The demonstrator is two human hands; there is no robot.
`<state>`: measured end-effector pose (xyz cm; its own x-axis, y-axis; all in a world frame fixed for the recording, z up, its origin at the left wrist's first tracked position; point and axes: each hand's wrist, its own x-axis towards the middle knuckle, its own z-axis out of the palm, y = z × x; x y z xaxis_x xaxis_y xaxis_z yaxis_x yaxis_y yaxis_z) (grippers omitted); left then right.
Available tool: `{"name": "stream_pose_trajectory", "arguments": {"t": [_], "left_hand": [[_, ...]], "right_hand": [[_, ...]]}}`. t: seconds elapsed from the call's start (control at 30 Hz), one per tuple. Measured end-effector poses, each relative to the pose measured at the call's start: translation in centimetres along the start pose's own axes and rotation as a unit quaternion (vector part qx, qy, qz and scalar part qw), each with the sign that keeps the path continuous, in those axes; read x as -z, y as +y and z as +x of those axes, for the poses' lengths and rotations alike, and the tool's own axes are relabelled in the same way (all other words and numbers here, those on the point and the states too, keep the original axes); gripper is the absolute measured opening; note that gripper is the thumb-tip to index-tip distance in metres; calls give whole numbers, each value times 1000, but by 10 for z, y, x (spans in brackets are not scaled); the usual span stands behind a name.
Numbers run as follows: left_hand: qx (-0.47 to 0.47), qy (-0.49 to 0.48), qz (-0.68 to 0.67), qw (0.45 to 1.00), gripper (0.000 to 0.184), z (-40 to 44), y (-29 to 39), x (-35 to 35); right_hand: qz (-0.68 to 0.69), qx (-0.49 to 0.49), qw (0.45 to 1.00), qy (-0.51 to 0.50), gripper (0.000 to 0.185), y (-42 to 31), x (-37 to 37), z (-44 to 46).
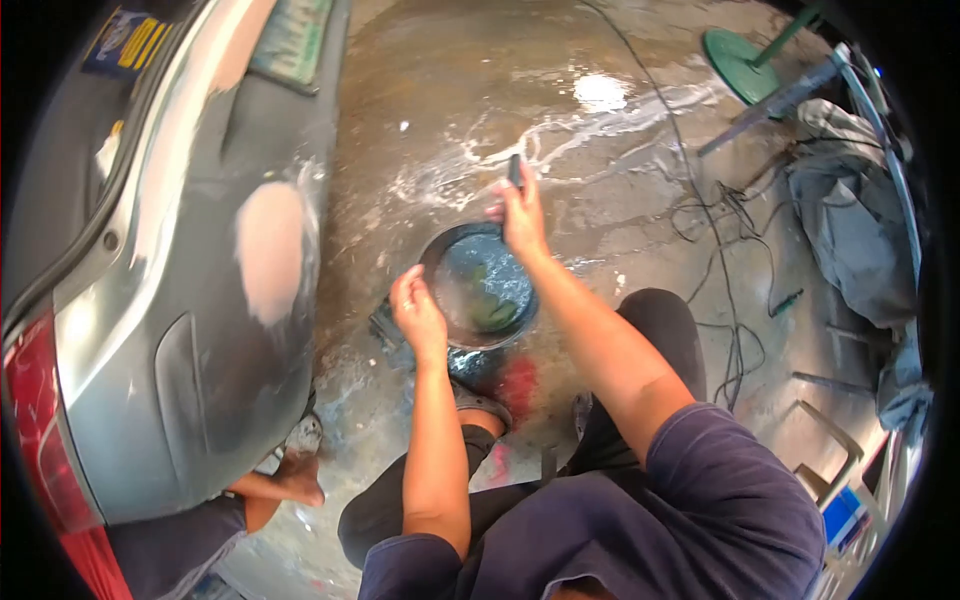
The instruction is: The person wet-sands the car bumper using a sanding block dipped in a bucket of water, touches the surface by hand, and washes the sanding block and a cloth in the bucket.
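A round dark basin [432, 262] of cloudy water stands on the wet floor in front of me, with something green under the surface. My right hand [522, 215] is above the basin's right rim, its fingers closed round a small dark block [515, 170]. At the left rim is my left hand [417, 308], fingers curled in near the rim; whether they grip it or anything else is too small to tell. Left of the basin is a silver car bumper [200, 300] with a pinkish filler patch [271, 252].
Another person's foot [300, 478] and leg are under the bumper at lower left. Dark cables [712, 225] run over the floor on the right. A green round base [742, 68], a grey cloth [850, 230] and a metal frame [775, 100] stand beyond them.
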<state>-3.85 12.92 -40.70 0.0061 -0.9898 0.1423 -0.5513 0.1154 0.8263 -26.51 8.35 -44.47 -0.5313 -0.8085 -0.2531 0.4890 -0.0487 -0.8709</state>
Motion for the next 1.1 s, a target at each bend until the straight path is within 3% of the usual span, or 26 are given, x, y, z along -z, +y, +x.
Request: {"name": "stream_pose_trajectory", "arguments": {"t": [0.07,0.13,0.17,0.2,0.23,0.27,0.33,0.37,0.43,0.5,0.57,0.63,0.67,0.73,0.77,0.93,1.0,1.1], "left_hand": [[-109,-122,87,983,22,13,21,-40],[-79,-265,165,947,23,31,-15,-89],[-49,-313,179,932,25,36,-47,-110],[-34,-356,108,927,29,43,-77,-132],[-37,-379,165,910,29,50,-109,-152],[-39,-396,225,890,30,52,-129,-164],[100,-357,224,901,30,45,-134,-164],[112,-429,325,835,33,45,-135,-167],[-43,-487,370,790,35,25,-143,-155],[-64,-492,388,777,36,4,-158,-151],[-87,-512,432,737,39,-9,-92,-139],[-127,-527,382,748,48,-10,-100,-146],[-147,-535,357,752,54,-11,-110,-151],[-162,-559,154,798,59,1,-127,-159],[-175,-570,129,792,59,3,-141,-164],[-263,-624,236,697,62,-8,-283,-208],[-219,-618,325,681,63,-4,-287,-201],[-168,-657,372,633,64,21,-184,-178]], "right_hand": [[-3,37,999,15,72,1,-6,-4],[-47,40,998,18,73,-20,-9,-19],[-44,54,997,24,74,-20,-10,-21],[-40,53,997,26,74,-19,-8,-22],[-80,53,995,21,74,-19,-4,-23],[-76,68,995,17,73,-17,-2,-23],[-126,49,991,15,74,-14,3,-26],[-150,74,986,20,74,-9,3,-23],[-192,117,974,30,74,2,3,-19],[-206,131,969,33,74,6,3,-20],[-196,124,972,38,74,8,2,-20],[-169,112,979,32,76,3,1,-20],[-150,102,983,23,77,0,2,-22],[-141,104,984,12,79,-5,2,-23],[-137,105,985,6,79,-5,2,-23],[-181,94,979,5,79,-18,0,-27],[-221,131,966,17,79,-15,1,-27],[-205,127,970,14,79,-19,0,-28]]}}
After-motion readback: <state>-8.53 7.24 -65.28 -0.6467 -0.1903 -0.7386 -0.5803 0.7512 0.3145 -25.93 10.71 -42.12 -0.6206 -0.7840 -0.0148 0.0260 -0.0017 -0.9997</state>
